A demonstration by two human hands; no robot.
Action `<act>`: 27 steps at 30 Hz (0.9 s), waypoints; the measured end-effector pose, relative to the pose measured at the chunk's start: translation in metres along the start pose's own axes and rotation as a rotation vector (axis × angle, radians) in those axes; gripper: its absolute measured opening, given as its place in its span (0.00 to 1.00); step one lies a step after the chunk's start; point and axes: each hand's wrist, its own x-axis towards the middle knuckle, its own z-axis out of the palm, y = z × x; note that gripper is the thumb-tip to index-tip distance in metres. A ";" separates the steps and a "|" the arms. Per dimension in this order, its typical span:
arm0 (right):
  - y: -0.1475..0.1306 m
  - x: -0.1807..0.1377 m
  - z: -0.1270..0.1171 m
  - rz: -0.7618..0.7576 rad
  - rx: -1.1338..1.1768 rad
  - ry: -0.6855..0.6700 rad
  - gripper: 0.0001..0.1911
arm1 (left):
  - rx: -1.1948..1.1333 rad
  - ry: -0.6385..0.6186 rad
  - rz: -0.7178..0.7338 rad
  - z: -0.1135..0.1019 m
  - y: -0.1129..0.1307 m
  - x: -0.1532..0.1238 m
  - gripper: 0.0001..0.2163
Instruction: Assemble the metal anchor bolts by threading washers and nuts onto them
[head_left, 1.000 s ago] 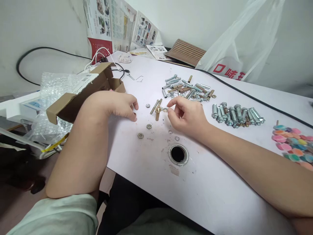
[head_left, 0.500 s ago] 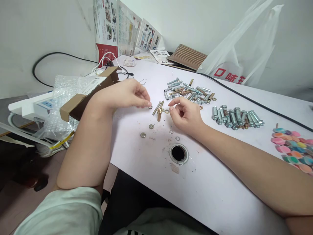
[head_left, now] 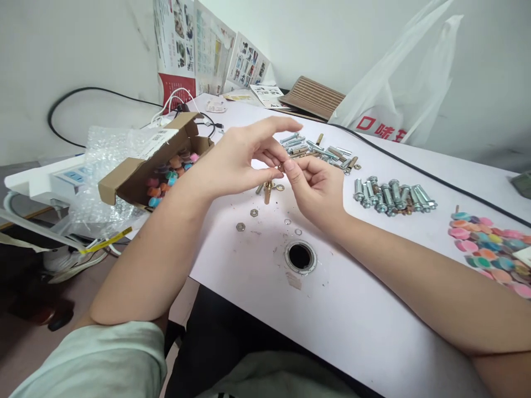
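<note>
My left hand [head_left: 249, 157] and my right hand [head_left: 317, 185] meet above the table, fingertips together. Both pinch a tiny part between them, mostly covered by the fingers and too small to name. My left index finger sticks out while its thumb and other fingers close. Just below the fingertips a brass-coloured bolt sleeve [head_left: 267, 194] stands upright, partly hidden at the top, with a washer [head_left: 280, 188] beside it. Nearer to me lie two hex nuts [head_left: 254, 213] and a couple of thin rings [head_left: 298, 232].
Loose bolts and sleeves [head_left: 332, 152] are heaped behind my right hand. Assembled expansion bolts [head_left: 394, 196] lie to its right, coloured caps [head_left: 489, 243] farther right. A cardboard box [head_left: 120, 179] of caps is at left. A round hole [head_left: 300, 257] and a black cable [head_left: 398, 160] mark the table.
My left hand has lifted from the table beside the sleeve and moved right to meet my right hand's fingertips. The caps inside the box have come into view.
</note>
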 end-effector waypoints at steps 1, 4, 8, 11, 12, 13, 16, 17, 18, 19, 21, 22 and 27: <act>-0.002 0.001 0.000 0.013 -0.005 0.003 0.20 | 0.027 0.001 0.007 0.000 0.001 0.000 0.26; -0.007 0.004 -0.002 0.078 -0.013 -0.039 0.20 | 0.103 0.004 0.006 0.000 0.003 -0.001 0.21; -0.011 0.009 -0.005 0.204 0.020 -0.090 0.18 | 0.103 -0.018 -0.021 -0.004 0.002 -0.001 0.21; -0.012 0.013 -0.007 0.285 0.060 -0.131 0.18 | 0.089 -0.101 -0.068 -0.013 -0.003 0.000 0.28; -0.011 0.013 -0.008 0.299 0.062 -0.159 0.19 | 0.104 -0.138 -0.097 -0.016 -0.005 0.000 0.30; -0.010 0.014 -0.008 0.304 0.057 -0.189 0.21 | 0.129 -0.177 -0.135 -0.019 -0.007 0.000 0.31; -0.005 0.013 -0.008 0.276 0.017 -0.265 0.22 | 0.193 -0.313 -0.274 -0.021 -0.013 0.002 0.28; -0.002 0.012 -0.008 0.256 0.007 -0.279 0.22 | 0.197 -0.361 -0.313 -0.019 -0.014 0.003 0.25; 0.000 0.011 -0.008 0.236 -0.001 -0.286 0.21 | 0.198 -0.405 -0.344 -0.017 -0.016 0.004 0.22; 0.002 0.010 -0.007 0.217 -0.006 -0.289 0.21 | 0.198 -0.448 -0.372 -0.014 -0.018 0.005 0.18; 0.004 0.009 -0.006 0.195 -0.015 -0.294 0.20 | 0.204 -0.518 -0.422 -0.009 -0.021 0.007 0.13; 0.004 0.009 -0.006 0.193 -0.020 -0.296 0.20 | 0.202 -0.546 -0.441 -0.008 -0.023 0.008 0.11; -0.001 0.011 -0.006 0.233 -0.020 -0.335 0.18 | 0.105 -0.594 -0.509 -0.004 -0.025 0.009 0.13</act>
